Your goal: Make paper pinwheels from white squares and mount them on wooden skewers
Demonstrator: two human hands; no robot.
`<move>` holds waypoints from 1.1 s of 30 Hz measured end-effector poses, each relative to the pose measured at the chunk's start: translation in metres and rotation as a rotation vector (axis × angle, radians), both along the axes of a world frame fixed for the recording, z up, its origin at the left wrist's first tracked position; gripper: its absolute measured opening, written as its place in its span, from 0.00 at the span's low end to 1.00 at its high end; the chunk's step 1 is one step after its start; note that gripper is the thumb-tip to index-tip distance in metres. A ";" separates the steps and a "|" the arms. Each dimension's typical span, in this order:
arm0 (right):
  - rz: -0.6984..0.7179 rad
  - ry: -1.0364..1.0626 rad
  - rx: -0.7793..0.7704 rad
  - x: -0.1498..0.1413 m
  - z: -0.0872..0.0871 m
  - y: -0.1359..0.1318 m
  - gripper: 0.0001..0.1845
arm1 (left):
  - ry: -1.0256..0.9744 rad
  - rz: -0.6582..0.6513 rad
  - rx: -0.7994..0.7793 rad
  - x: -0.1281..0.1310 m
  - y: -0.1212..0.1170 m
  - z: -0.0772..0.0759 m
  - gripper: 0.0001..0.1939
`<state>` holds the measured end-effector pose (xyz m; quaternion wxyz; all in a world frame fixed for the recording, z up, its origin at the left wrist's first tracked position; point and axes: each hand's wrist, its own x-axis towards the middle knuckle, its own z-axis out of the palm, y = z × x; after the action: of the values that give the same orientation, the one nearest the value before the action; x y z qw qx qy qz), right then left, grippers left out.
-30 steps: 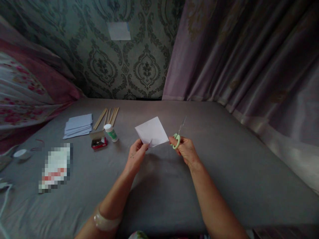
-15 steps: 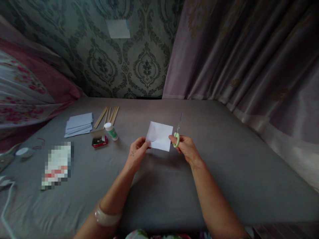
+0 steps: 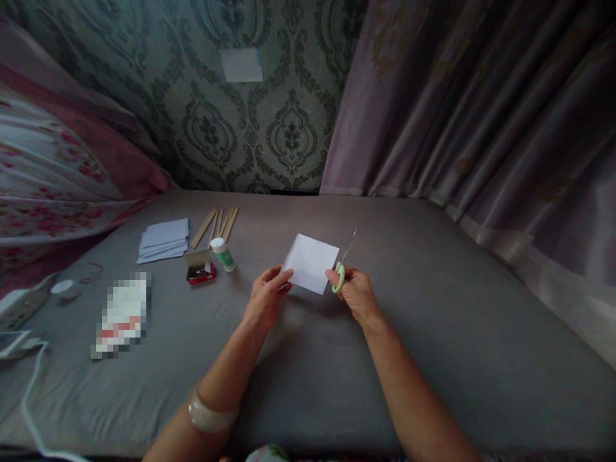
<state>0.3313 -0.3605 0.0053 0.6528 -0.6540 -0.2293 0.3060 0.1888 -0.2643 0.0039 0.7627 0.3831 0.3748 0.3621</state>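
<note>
A square white sheet of paper (image 3: 314, 262) is held up above the grey cloth between both hands. My left hand (image 3: 267, 290) pinches its lower left edge, thumb on top and fingers beneath. On the other side, the thumb of my right hand (image 3: 355, 290) presses on the right edge. Looped on that same hand are scissors (image 3: 339, 276) with pale green handles, their blades pointing up and away from me. A crease or fold shows near the paper's left side. Fingers under the sheet are partly hidden.
To the left lie a stack of white paper (image 3: 164, 240), several wooden sticks (image 3: 215, 227), a glue bottle (image 3: 223, 255) and a small red box (image 3: 200, 268) with its lid up. Nearer are a blurred packet (image 3: 122, 314), a white round object (image 3: 65, 289) and a power strip (image 3: 20, 308).
The paper has tilted a little clockwise, still in both hands. The left thumb lies further over its edge. My view has shifted slightly left, so the surroundings appear further right.
</note>
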 end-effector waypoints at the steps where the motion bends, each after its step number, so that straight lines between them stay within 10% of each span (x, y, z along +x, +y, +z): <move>1: -0.005 -0.005 0.009 -0.001 -0.001 0.001 0.19 | -0.009 -0.006 -0.024 0.000 -0.001 0.001 0.20; 22: -0.060 -0.054 0.075 -0.007 -0.020 0.012 0.23 | 0.077 0.001 0.043 0.020 -0.004 -0.009 0.16; 33: 0.515 -0.348 -0.184 -0.015 -0.013 -0.001 0.31 | -0.105 0.103 0.081 0.030 0.027 0.013 0.17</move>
<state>0.3165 -0.3611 -0.0072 0.4428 -0.6733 -0.4668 0.3642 0.2186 -0.2376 0.0167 0.7454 0.3744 0.3386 0.4354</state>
